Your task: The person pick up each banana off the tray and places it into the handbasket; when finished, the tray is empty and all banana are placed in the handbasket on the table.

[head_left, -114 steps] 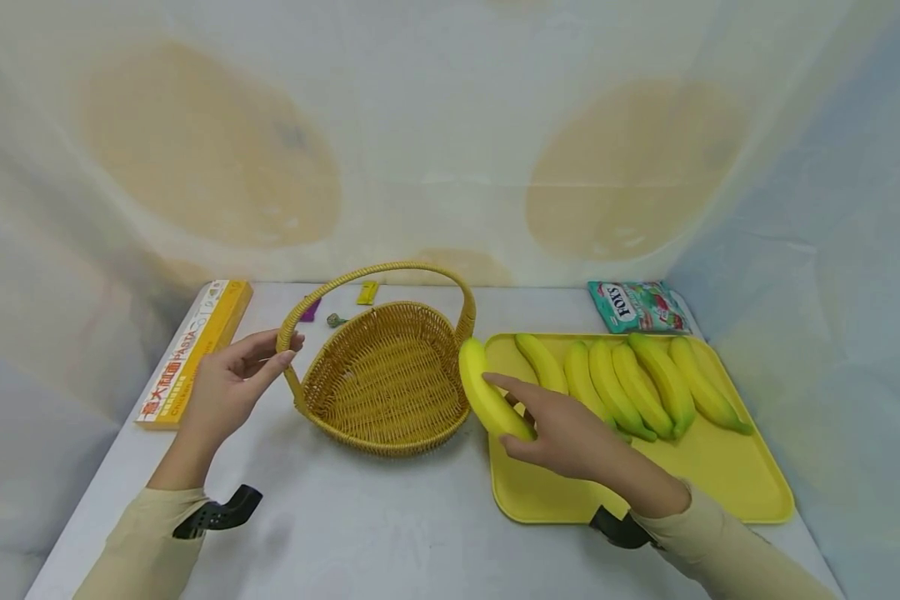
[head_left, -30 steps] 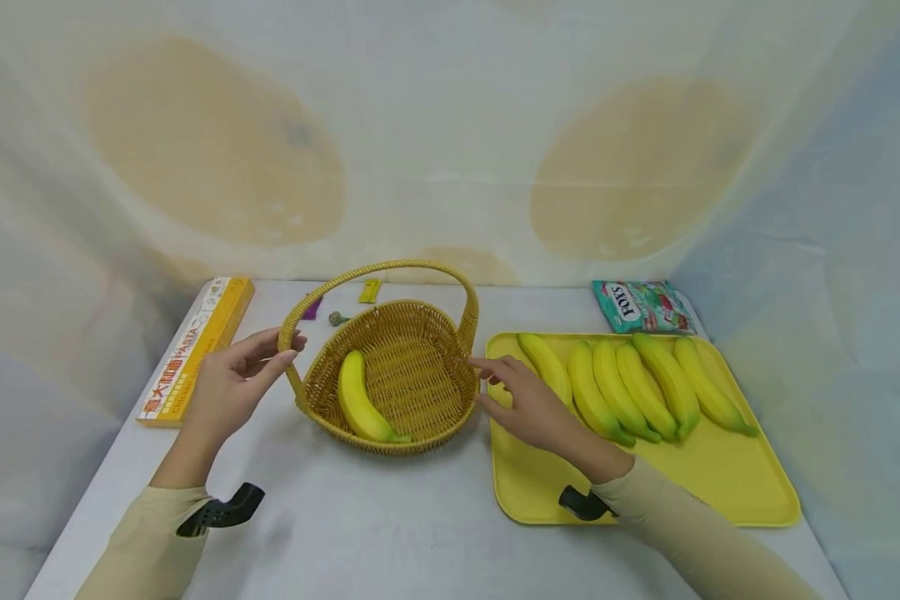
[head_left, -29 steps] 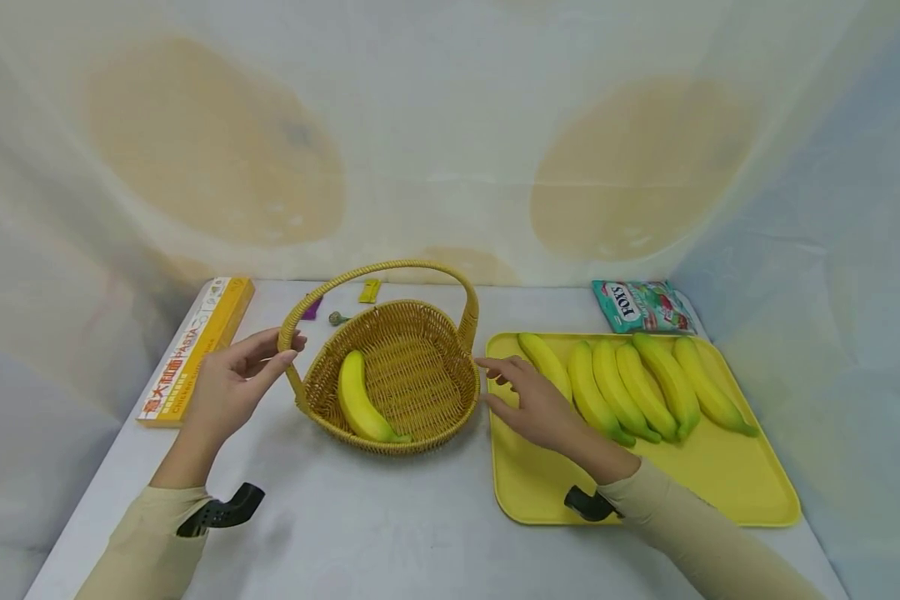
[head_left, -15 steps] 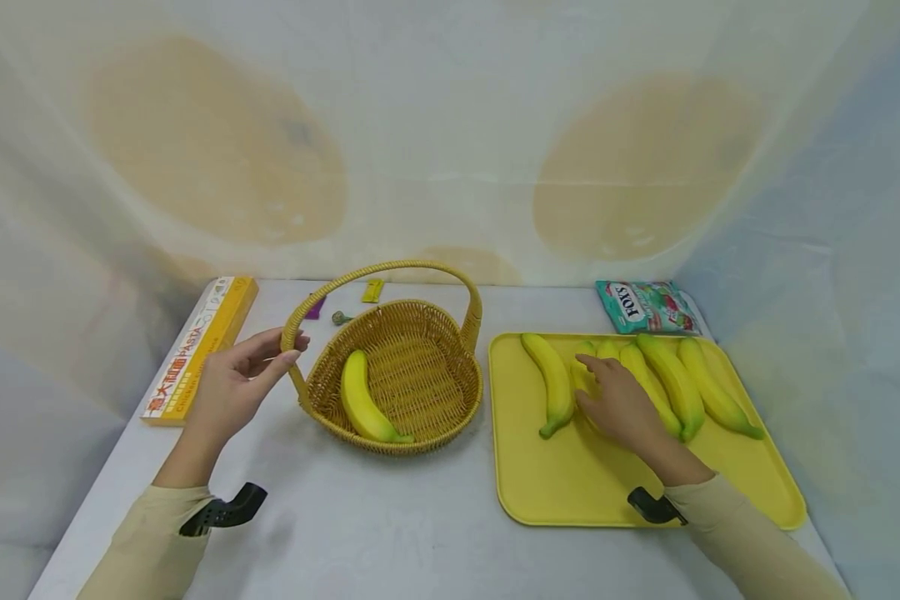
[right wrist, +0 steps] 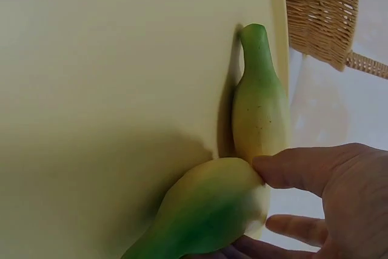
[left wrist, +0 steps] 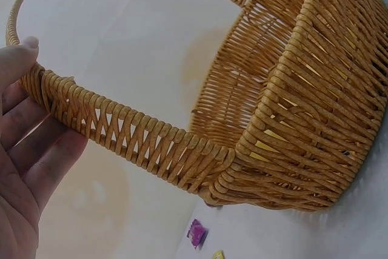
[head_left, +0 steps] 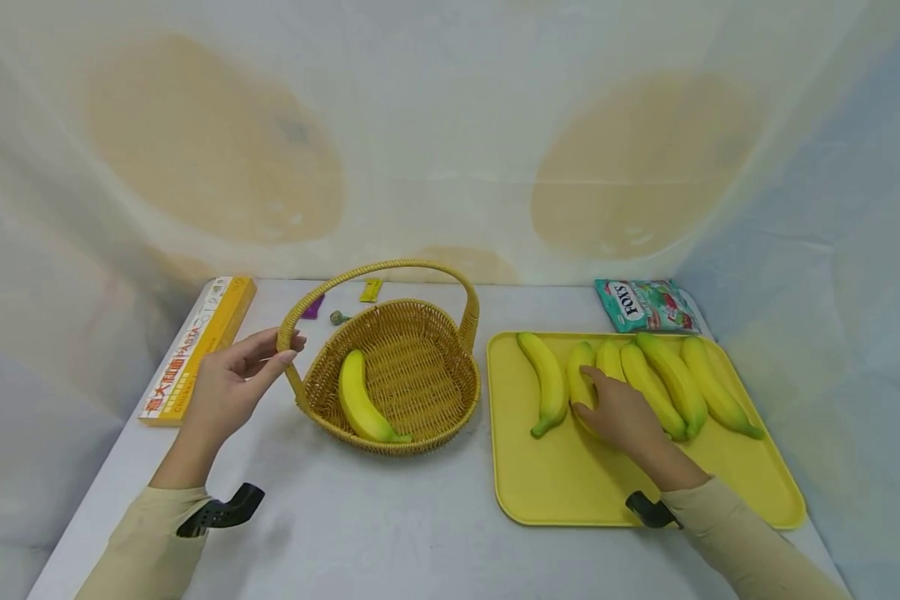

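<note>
My left hand (head_left: 228, 383) holds the side of the arched handle (left wrist: 127, 122) of a yellow wicker basket (head_left: 461, 417), thumb on one side and fingers on the other. One banana (head_left: 360, 400) lies in the left part of the basket. Over the yellow tray (head_left: 547, 500), my right hand (head_left: 622, 412) grips another banana (right wrist: 206, 207) between thumb and fingers; the hand covers its lower end in the head view. Close on its left lies a banana (head_left: 546, 383) with its green stem toward me. Several more bananas (head_left: 675, 383) lie to the right, partly behind the hand.
A pasta box (head_left: 198, 350) lies at the left. Behind the basket are a yellow wrapped sweet (head_left: 371, 290), a purple one (head_left: 312, 308) and a small round item (head_left: 337, 317). A FOX'S bag (head_left: 645, 305) lies behind the tray. Hanging sheets enclose the back and sides.
The banana once in my right hand now lies in the basket. That hand has moved from the basket's right rim to the tray and now grips another banana. My left hand stays at the handle.
</note>
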The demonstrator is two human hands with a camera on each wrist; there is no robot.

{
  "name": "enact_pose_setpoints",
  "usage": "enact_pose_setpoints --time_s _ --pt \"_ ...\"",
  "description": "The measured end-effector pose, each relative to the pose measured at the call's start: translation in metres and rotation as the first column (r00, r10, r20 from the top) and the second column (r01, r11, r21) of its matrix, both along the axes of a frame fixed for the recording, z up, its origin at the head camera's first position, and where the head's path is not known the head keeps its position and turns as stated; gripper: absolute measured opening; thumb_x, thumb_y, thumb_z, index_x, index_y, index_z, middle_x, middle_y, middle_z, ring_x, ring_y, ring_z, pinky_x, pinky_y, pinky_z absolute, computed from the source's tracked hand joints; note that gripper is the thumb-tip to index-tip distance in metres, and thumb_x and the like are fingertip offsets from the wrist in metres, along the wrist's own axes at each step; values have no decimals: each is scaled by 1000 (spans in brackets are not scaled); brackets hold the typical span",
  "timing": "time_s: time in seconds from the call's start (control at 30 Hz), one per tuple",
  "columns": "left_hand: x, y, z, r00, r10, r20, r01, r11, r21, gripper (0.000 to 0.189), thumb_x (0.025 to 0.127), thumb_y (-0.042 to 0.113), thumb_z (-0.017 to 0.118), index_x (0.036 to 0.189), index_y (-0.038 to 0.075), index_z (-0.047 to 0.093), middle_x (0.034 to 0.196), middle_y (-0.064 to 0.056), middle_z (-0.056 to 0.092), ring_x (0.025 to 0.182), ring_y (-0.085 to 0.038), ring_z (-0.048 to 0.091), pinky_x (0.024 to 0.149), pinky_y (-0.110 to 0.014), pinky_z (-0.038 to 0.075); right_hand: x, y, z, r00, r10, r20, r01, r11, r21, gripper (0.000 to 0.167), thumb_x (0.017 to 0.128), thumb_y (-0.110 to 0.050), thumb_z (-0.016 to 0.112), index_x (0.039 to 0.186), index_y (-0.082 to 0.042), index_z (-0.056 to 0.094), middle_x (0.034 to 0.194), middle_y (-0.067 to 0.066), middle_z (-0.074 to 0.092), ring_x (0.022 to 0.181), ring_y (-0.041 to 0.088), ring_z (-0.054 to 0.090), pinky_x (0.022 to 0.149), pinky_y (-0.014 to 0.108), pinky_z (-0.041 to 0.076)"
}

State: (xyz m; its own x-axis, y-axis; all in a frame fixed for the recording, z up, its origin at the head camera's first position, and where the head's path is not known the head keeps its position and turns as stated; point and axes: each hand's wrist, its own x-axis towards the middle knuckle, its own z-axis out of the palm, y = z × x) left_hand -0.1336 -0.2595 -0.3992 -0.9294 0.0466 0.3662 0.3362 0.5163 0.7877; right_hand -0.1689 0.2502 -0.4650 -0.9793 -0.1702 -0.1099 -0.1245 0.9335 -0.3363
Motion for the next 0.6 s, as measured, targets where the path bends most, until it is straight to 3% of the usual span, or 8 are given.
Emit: enact_pose_setpoints --time_s 0.1,0.2,0.4,0.53,0.6 --pt "0 0 0 1000 1 0 -1 1000 1 33 98 12 70 130 5 69 116 -12 74 106 5 65 88 -11 51 0 1 0 1000 0 26 0 1000 -3 66 94 -25 71 146 7 44 67 6 60 63 22 57 60 40 51" --pt "0 1 0 1000 4 -2 -4 1000 0 33 97 13 70 130 6 69 116 -11 74 106 5 65 88 -11 51 0 2 2 999 1 35 -1 1000 -14 66 95 -26 70 147 5 44 63 2 56 60 19 52 56 35 46" --pt "1 1 0 1000 7 -3 -7 1000 -3 33 97 12 71 130 8 69 117 -11 74 105 4 66 88 -10 51 5 3 14 1000 9 1 -9 998 -62 67 93 -25 72 150 -1 44 83 12 65 56 18 50 51 31 42" --pt "1 0 0 1000 8 -5 -8 1000 -7 34 97 11 71 130 9 69 117 -11 74 105 4 66 87 -10 51 12 0 30 998 62 -27 -64 993 -102 66 94 -23 72 151 -5 45 110 19 70 72 20 62 56 30 47" --pt "1 0 0 1000 9 -7 -9 1000 -9 34 97 11 71 130 9 69 116 -11 74 104 4 66 87 -10 52 17 -4 40 995 96 -24 -98 988 -122 65 94 -23 73 151 -8 46 109 16 71 83 21 65 61 30 50"
